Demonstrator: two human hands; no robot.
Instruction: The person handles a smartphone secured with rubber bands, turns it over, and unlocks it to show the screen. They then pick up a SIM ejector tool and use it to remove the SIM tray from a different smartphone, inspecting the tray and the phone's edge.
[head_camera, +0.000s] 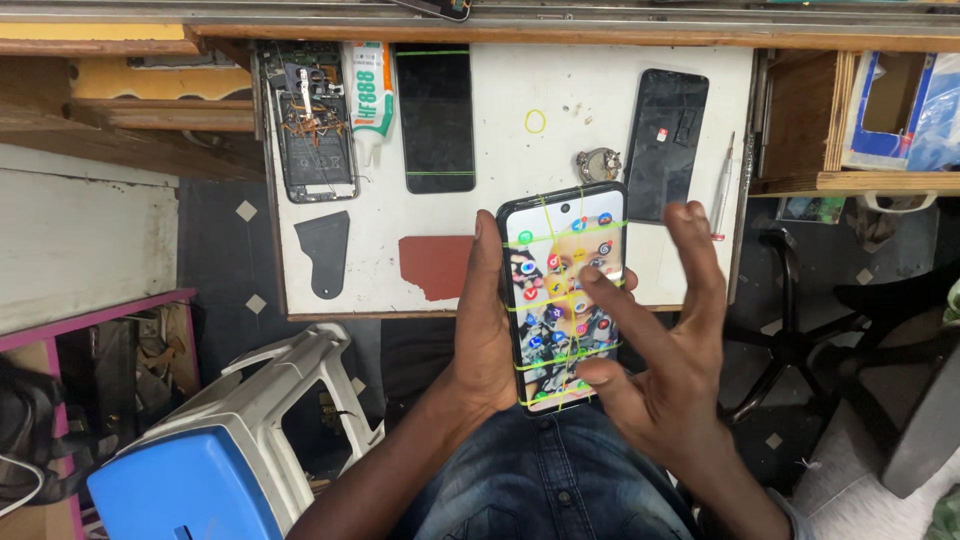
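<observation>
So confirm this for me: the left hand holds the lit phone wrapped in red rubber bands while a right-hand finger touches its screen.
Not quite: the rubber bands are yellow-green, not red, as the head view shows. The rest stands: the left hand holds the lit phone, and a finger of the right hand touches its screen.

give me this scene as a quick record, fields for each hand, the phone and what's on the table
left hand: grips the phone from its left side, held above the lap
right hand: open, index fingertip on the screen
phone: screen lit with app icons, wrapped in yellow-green rubber bands
table: white top
on table: opened phone, glue tube, dark screen panel, loose rubber band, black back cover, screwdriver, red pad, black pry piece
beside: white and blue stool
</observation>
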